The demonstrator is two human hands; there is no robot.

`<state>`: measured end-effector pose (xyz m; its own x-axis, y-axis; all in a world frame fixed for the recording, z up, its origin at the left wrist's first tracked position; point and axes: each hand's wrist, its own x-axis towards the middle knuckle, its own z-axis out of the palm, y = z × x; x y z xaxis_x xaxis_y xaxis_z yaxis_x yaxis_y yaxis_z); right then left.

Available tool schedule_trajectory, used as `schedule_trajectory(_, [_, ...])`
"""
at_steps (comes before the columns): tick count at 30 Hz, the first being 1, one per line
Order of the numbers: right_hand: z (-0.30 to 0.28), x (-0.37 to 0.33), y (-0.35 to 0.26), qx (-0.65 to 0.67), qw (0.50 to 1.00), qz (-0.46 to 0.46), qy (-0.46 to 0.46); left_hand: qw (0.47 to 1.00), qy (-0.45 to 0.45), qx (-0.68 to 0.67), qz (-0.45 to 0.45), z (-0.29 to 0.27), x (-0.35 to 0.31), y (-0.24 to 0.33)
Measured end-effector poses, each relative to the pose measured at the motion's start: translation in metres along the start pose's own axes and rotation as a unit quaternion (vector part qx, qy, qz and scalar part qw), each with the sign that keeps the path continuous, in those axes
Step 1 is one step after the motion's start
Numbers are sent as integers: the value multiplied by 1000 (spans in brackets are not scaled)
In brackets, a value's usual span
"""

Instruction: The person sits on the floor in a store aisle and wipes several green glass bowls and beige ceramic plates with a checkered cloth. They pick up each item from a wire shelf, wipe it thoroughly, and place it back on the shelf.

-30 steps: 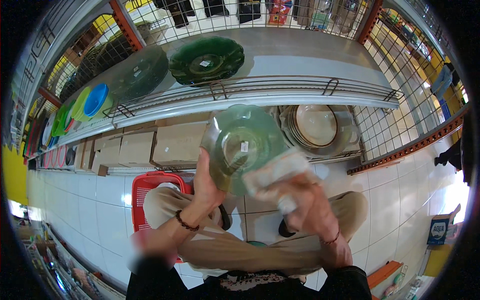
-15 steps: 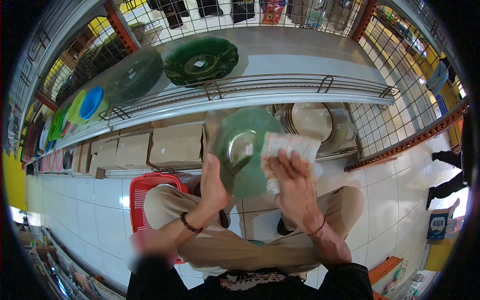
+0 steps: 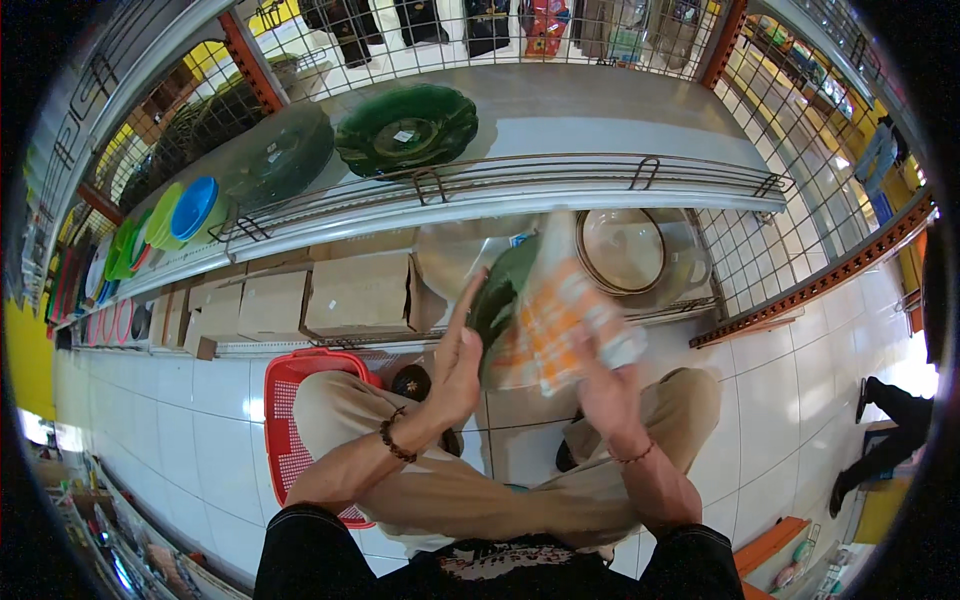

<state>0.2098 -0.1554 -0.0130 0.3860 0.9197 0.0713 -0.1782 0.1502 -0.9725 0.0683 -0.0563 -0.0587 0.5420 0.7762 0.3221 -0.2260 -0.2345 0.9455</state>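
Observation:
A green glass plate point(image 3: 503, 290) stands steeply tilted before me, its edge turned partly toward me. My left hand point(image 3: 460, 375) grips it at its left side, the thumb and fingers along the rim. An orange-and-white checked cloth point(image 3: 555, 335) hangs against the plate's right side and hides much of it. My right hand point(image 3: 608, 400), blurred by motion, holds the cloth at its lower right. On the shelf above lie a dark green scalloped glass plate point(image 3: 408, 132) and a clear dark glass plate point(image 3: 280, 155).
A metal shelf point(image 3: 610, 120) with a wire rail runs across in front. Beneath it are cardboard boxes point(image 3: 360, 290) and stacked cream bowls point(image 3: 622, 250). A red plastic basket point(image 3: 283, 420) stands by my left leg. At the far right a person's legs point(image 3: 880, 430) show.
The plate has turned from facing me to nearly edge-on. The cloth has swung from flat over its face to spread along its right side; my right hand has moved slightly right.

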Motion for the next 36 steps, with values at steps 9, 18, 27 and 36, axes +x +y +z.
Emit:
schedule_trajectory(9, [-5,-11,-2,-304,892,-98,-320,949,114,-234,-179,-14,3,2])
schedule_trajectory(18, [-31,-13,-17,-513,724,81,-454,935,146,-324,-15,-52,40,71])
schedule_trajectory(27, [-36,-21,8,-561,724,-2,-401,923,280,-263,30,-97,150,112])
schedule_trajectory(36, [-34,-26,17,-583,703,41,-406,918,328,-211,-78,-117,220,67])
